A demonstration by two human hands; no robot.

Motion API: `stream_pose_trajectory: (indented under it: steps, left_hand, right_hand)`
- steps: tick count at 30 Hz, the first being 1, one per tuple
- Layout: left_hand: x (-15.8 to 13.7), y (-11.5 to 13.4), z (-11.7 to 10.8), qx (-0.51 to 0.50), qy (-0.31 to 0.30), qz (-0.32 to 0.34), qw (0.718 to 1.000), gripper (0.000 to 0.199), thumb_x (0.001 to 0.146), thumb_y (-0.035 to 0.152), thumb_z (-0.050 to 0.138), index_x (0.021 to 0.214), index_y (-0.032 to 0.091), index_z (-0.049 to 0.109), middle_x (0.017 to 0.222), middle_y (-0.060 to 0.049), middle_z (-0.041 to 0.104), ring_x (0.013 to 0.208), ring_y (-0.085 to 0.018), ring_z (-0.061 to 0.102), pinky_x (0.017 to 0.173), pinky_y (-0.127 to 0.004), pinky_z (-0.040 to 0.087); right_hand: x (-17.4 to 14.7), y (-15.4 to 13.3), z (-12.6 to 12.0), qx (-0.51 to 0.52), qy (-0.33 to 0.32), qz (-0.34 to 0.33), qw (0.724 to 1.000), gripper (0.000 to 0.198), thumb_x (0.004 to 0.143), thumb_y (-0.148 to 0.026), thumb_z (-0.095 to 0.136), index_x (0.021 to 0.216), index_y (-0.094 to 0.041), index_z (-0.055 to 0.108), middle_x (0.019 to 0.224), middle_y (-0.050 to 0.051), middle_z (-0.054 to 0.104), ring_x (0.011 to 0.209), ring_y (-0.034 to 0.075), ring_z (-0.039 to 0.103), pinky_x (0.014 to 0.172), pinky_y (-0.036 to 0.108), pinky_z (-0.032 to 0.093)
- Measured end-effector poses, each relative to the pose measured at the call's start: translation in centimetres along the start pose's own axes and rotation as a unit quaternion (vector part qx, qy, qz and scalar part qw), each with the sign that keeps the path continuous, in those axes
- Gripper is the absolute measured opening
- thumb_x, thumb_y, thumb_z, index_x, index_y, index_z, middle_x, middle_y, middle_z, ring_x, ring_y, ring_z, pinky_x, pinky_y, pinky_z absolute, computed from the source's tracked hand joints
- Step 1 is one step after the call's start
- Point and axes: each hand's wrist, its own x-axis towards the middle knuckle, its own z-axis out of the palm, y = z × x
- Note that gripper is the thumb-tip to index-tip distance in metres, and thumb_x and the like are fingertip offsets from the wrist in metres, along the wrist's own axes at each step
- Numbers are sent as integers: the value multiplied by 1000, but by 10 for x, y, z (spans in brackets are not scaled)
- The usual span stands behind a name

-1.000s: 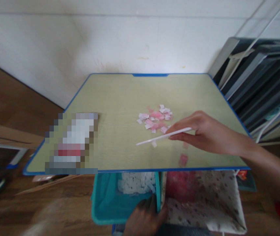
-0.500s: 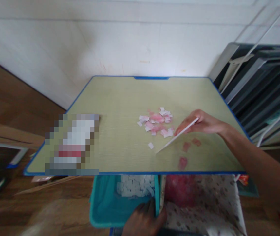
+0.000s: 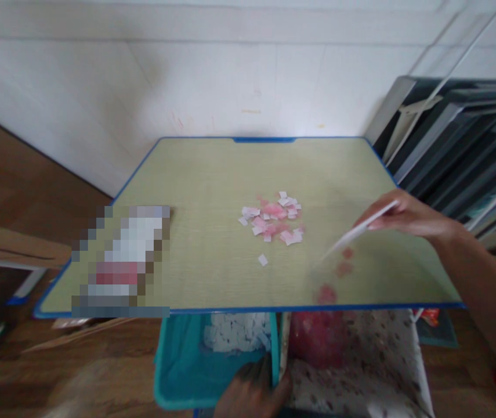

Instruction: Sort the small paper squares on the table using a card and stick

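In the head view, my right hand (image 3: 413,216) is closed on a thin white flat strip (image 3: 367,225), seen nearly edge-on and blurred at its far end. It is held above the right part of the low table (image 3: 204,168). Left of it lies a loose pile of small white paper pieces and pink bits (image 3: 276,212), with a single white piece (image 3: 263,260) apart in front. My left hand (image 3: 252,390) grips the right wall of a teal basin (image 3: 165,371), fingers inside. White paper pieces (image 3: 239,332) lie in that basin, partly under the table edge.
Reddish pieces (image 3: 343,268) lie near the table's front right. A pixelated object (image 3: 130,249) rests at the left. Beside the basin are a pink-red mass (image 3: 317,339) and a speckled surface (image 3: 361,377). Dark panels (image 3: 460,133) lean at the right; a white wall (image 3: 230,81) stands behind.
My right hand has moved right with the white strip, away from the paper pile. My left hand stays on the basin. The view has shifted slightly.
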Motion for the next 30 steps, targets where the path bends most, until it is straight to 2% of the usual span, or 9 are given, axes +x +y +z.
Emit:
stream_pose_trajectory:
  steps: [5, 11, 15, 19, 22, 24, 25, 27, 30]
  left_hand:
    - [-3, 0, 5, -10, 0, -5, 1000, 38, 72, 22, 73, 105, 23, 55, 75, -4, 67, 60, -23, 62, 52, -33, 55]
    - [-7, 1, 4, -17, -20, -19, 999, 29, 73, 23, 72, 98, 25, 56, 70, -1, 64, 57, -21, 60, 52, -32, 54]
    - [-10, -1, 1, -14, -4, -43, 999, 22, 77, 22, 68, 94, 26, 55, 69, 1, 62, 58, -20, 59, 53, -30, 52]
    - [-11, -1, 1, -22, -3, -62, 998, 27, 80, 20, 62, 105, 26, 53, 69, 0, 61, 58, -20, 59, 54, -29, 51]
    - [-6, -1, -4, -20, -49, -66, 996, 24, 80, 19, 63, 101, 27, 55, 71, -1, 62, 60, -21, 61, 56, -30, 52]
    - [-1, -2, -10, -11, -127, -55, 990, 24, 78, 14, 65, 97, 25, 57, 72, -1, 63, 62, -22, 62, 57, -31, 53]
    - [0, -3, -14, -5, -153, -47, 987, 28, 79, 12, 64, 102, 25, 56, 75, -2, 65, 65, -22, 63, 59, -32, 53]
    - [2, -7, -20, 0, -175, -22, 984, 34, 81, 11, 62, 111, 24, 53, 79, -3, 66, 68, -23, 64, 60, -33, 54]
    - [0, -12, -24, -3, -171, 25, 985, 39, 82, 13, 61, 119, 22, 48, 83, -5, 67, 66, -23, 64, 58, -34, 54]
  right_hand:
    - [-14, 13, -16, 85, 137, 67, 985, 23, 62, -31, 78, 78, -14, 73, 77, 8, 74, 62, 16, 64, 65, 32, 50]
    - [-34, 28, -15, 116, 193, 128, 966, 21, 60, -28, 80, 75, -16, 73, 84, 9, 74, 65, 16, 64, 67, 31, 52]
    - [-45, 32, -1, 114, 179, 139, 967, 24, 60, -31, 80, 77, -16, 74, 84, 9, 74, 66, 18, 64, 64, 31, 52]
    - [-50, 30, 11, 93, 134, 140, 977, 27, 58, -33, 81, 77, -14, 74, 81, 8, 74, 66, 20, 63, 62, 30, 51]
    - [-51, 28, 16, 73, 98, 136, 983, 27, 58, -34, 80, 76, -15, 74, 76, 6, 73, 66, 20, 63, 61, 29, 50]
    - [-51, 28, 19, 63, 81, 133, 986, 28, 57, -35, 81, 77, -16, 74, 73, 4, 72, 64, 19, 62, 59, 29, 49]
    - [-51, 27, 20, 54, 71, 129, 988, 29, 57, -36, 80, 77, -16, 74, 71, 3, 72, 62, 19, 61, 58, 28, 49]
    - [-51, 25, 22, 28, 47, 120, 991, 29, 58, -40, 79, 75, -17, 74, 68, 2, 71, 59, 17, 60, 55, 28, 48]
    - [-52, 19, 27, -8, 18, 109, 994, 28, 60, -44, 77, 71, -18, 73, 66, 2, 70, 55, 15, 59, 52, 26, 46]
